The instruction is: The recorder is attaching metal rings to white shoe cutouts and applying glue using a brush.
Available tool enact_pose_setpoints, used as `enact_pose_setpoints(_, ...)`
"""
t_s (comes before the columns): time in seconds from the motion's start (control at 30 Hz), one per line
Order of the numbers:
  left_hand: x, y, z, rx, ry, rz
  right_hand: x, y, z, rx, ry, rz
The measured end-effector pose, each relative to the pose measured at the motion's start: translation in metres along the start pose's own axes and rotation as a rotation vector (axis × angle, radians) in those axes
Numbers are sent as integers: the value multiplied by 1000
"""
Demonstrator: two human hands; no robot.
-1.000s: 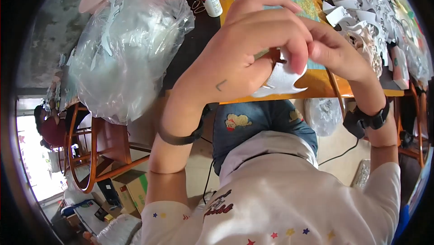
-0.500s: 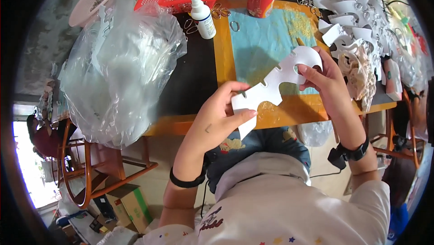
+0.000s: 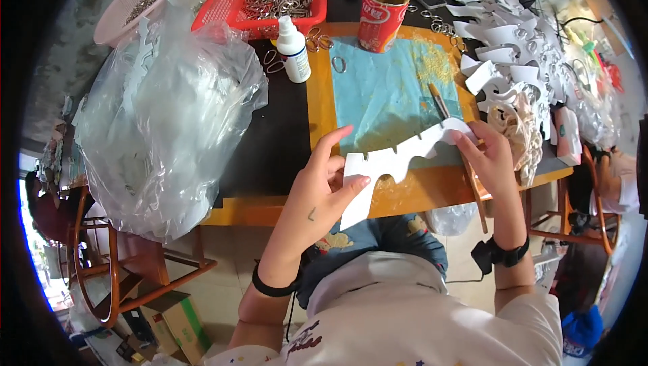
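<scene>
A white cut-out strip [image 3: 398, 155], with small slots along its upper edge and rounded notches below, spans my two hands above the table's near edge. My left hand [image 3: 312, 197] pinches its wide left end between thumb and fingers, the index finger raised off it. At the narrower right end, my right hand [image 3: 491, 157] grips the strip between thumb and fingers. Under it lies a blue sheet [image 3: 378, 89] with yellowish smears. A brush [image 3: 439, 101] rests on the sheet, partly hidden behind the strip's right end.
Left stands a big clear plastic bag [image 3: 169, 130]. Behind are a white pump bottle [image 3: 293, 55], a red basket [image 3: 223, 12] of metal rings, a pink basket [image 3: 111, 18] and a red tub [image 3: 383, 22]. Many white pieces [image 3: 520, 55] with rings and cream bands [image 3: 516, 130] pile up at right.
The strip has turned to a flatter slant as my right hand came lower. More of the brush shows behind it. My left index finger has lifted. The whole view has shifted slightly.
</scene>
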State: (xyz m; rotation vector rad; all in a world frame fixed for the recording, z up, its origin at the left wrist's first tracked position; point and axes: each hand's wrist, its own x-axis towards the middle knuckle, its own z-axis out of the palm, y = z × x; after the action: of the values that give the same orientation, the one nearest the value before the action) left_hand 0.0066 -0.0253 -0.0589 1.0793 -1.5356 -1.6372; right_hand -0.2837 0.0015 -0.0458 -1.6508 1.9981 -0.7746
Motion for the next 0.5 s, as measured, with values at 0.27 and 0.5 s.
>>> enact_pose_setpoints(0.27, -1, -20, 12, 992, 398, 491, -43, -2, 10, -490, 133, -152)
enact_pose_setpoints(0.5, 0, -32, 13, 974, 373, 619, -33, 32, -6, 455, 23, 36)
